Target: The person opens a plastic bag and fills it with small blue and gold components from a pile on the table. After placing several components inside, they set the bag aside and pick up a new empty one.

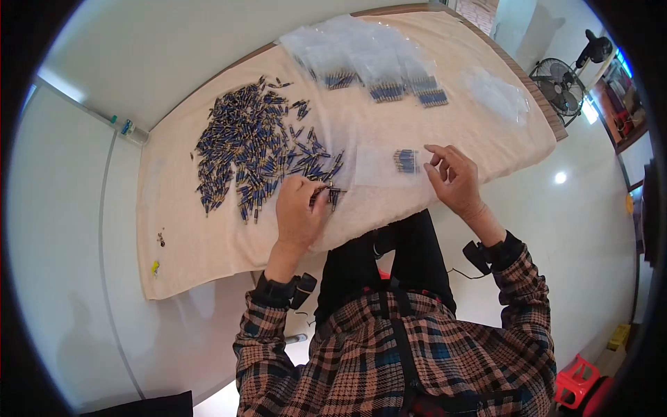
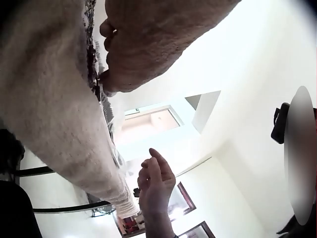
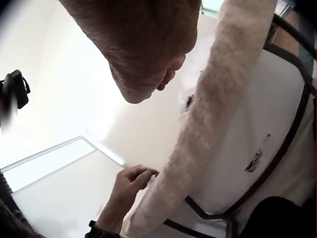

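Note:
On the cloth-covered table, my left hand (image 1: 300, 212) is at the near edge of a heap of small dark-blue and gold plugs (image 1: 253, 142). Thumb and index finger pinch a small dark plug (image 3: 156, 173), seen in the right wrist view; other fingers are curled in. My right hand (image 1: 455, 181) hovers with loosely bent fingers beside a flat clear bag (image 1: 372, 165), holding nothing. A short row of plugs (image 1: 405, 161) lies at the bag's right end, close to the right fingertips. In the left wrist view the left hand (image 2: 158, 39) hides most of its own fingertips.
Filled clear bags (image 1: 361, 52) of plugs are piled along the far side, with rows of plugs (image 1: 432, 97) showing. More clear bags (image 1: 497, 94) lie at the far right. Small yellow and metal bits (image 1: 155, 267) sit near the left corner. A black fan (image 1: 558, 87) stands beyond the table.

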`<action>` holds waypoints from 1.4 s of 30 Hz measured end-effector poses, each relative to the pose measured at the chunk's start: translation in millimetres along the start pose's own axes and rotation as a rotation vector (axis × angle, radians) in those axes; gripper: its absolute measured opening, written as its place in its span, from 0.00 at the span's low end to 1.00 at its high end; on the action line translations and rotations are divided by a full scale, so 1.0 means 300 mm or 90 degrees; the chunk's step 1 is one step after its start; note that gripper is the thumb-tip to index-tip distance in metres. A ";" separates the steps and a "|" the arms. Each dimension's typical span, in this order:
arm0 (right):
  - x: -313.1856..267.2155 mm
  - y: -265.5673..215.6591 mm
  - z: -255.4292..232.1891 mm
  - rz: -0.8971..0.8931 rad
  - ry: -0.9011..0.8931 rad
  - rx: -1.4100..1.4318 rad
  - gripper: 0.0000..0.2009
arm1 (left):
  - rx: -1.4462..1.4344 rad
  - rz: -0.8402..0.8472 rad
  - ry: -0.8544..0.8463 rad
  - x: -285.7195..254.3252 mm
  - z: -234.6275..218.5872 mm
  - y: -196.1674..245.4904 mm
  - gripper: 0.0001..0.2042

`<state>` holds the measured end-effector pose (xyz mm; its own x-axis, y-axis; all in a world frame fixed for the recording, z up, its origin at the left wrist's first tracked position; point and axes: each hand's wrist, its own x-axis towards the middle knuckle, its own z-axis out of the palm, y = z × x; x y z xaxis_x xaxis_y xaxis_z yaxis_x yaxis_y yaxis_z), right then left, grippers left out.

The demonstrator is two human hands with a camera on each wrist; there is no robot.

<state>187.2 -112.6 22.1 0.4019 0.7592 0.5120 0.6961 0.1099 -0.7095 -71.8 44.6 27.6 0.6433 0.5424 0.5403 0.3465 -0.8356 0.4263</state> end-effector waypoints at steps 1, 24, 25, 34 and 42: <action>0.000 -0.023 0.011 -0.015 0.020 0.007 0.15 | 0.000 0.001 0.000 0.008 0.003 -0.001 0.10; 0.022 -0.156 0.355 0.002 -0.111 0.129 0.07 | -0.104 -0.119 -0.100 -0.023 0.007 -0.005 0.09; 0.020 -0.162 0.345 0.063 -0.090 0.183 0.06 | -0.106 -0.121 -0.099 -0.021 0.004 0.008 0.09; -0.006 -0.136 0.363 0.044 -0.036 0.185 0.08 | 0.114 -0.143 -0.162 0.010 0.032 0.044 0.10; -0.006 -0.145 0.335 0.163 -0.133 0.274 0.07 | 0.137 -0.180 -0.160 0.017 0.048 0.063 0.11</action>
<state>96.5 -54.3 3.5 0.3692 0.9029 0.2202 0.2667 0.1241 -0.9558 -52.1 30.2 27.9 0.6400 0.7366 0.2188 0.6505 -0.6709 0.3560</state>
